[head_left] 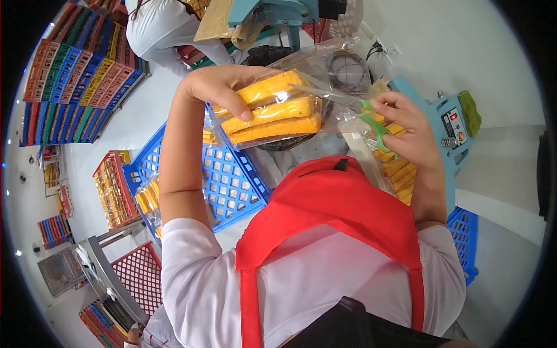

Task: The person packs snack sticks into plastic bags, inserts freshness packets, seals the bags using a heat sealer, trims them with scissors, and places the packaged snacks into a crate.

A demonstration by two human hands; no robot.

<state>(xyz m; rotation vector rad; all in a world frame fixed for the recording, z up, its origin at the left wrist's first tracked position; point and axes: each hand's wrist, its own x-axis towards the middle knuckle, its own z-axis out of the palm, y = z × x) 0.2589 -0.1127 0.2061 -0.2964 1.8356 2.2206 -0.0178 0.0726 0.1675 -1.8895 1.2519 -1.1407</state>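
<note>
My left hand (223,93) grips a clear plastic bag (333,119) with several long yellow-orange bread sticks (272,114) inside, its thumb lying across the front. Scissors (376,126) with green handles are in my right hand (409,124), fingers through the loops. Their metal blades point left, over the bag's loose right end. Whether the blades touch the plastic or are parted I cannot tell. Behind my right hand, more yellow sticks (400,177) lie in rows beside the light-blue machine.
A light-blue machine (449,124) with a control panel stands at right. On the left, a blue crate (229,182) holds bagged sticks, near a red crate (116,188) of packs. Stacked coloured crates (81,69) rise behind. Another person (165,32) stands at the top.
</note>
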